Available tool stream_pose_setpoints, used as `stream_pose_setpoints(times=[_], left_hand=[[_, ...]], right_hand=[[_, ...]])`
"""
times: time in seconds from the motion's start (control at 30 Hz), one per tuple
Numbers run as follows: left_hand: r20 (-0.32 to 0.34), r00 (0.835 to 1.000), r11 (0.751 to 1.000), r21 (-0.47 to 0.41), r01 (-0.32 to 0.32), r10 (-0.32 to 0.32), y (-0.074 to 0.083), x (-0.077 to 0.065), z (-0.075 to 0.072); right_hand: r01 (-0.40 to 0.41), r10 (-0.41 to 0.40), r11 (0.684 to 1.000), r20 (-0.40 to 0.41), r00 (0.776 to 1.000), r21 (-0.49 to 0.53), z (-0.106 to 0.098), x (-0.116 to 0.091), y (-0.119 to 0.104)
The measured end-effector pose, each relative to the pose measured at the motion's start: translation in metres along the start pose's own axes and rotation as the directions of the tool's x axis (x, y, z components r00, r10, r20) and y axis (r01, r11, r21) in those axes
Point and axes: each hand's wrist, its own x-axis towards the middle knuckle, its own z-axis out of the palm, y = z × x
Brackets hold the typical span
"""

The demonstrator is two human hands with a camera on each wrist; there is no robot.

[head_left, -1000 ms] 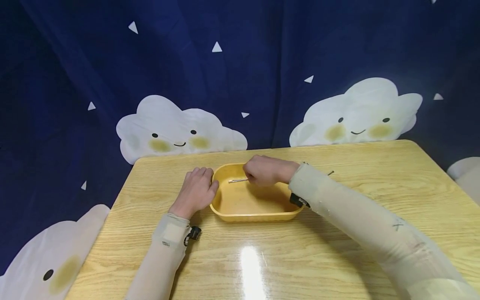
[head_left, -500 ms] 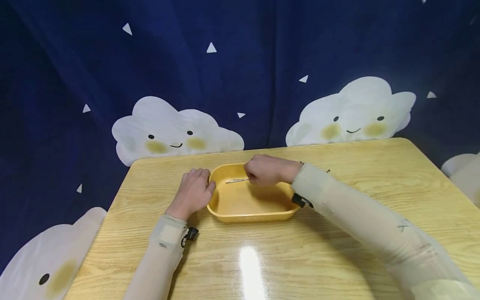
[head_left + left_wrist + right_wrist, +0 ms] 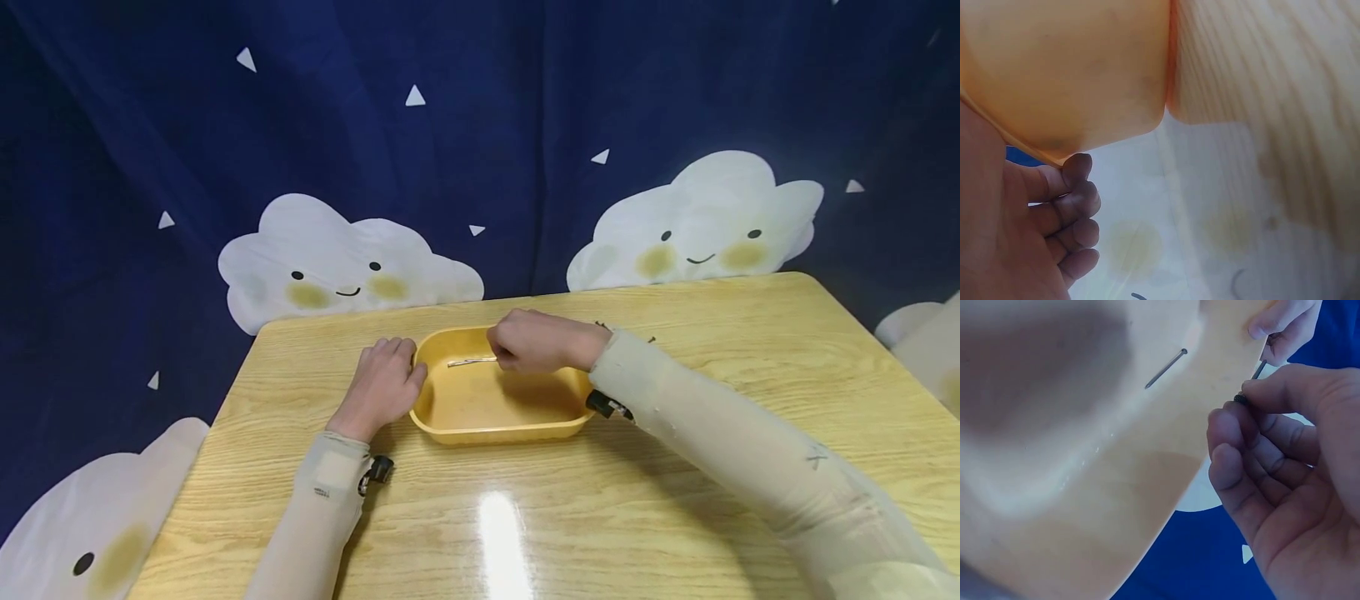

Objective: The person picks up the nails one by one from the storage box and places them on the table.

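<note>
In the head view, a yellow plastic tray (image 3: 498,435) stands on the wooden table. My left hand (image 3: 382,379) grips its left end, thumb over the rim and fingers outside. My right hand (image 3: 536,340) is over the tray's far side. Between thumb and fingers, the right hand (image 3: 1279,450) pinches a nail (image 3: 1260,369), with its dark head at the fingertips and its shank pointing toward the left hand. Another nail (image 3: 1166,369) lies inside the tray, apart from the fingers. In the left wrist view, the left hand's fingers (image 3: 1075,215) curl at the tray's edge.
Near the right sleeve (image 3: 697,417), a small dark nail end (image 3: 652,339) shows on the table (image 3: 420,533), partly hidden by the forearm. A dark blue curtain (image 3: 420,167) with white clouds hangs behind the table's far edge.
The whole head view has drifted a little to the left. Both hands hold nearly the same places at the tray, and the right hand still pinches the nail.
</note>
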Motion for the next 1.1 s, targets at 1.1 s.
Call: stream_pose_setpoints(times=[1.1], left_hand=[[-0.015, 1.000, 1.000, -0.020, -0.015, 0.014, 0.000, 0.001, 0.002]], right_hand=[[-0.019, 0.035, 0.994, -0.144, 0.989, 0.110, -0.003, -0.028, 0.008]])
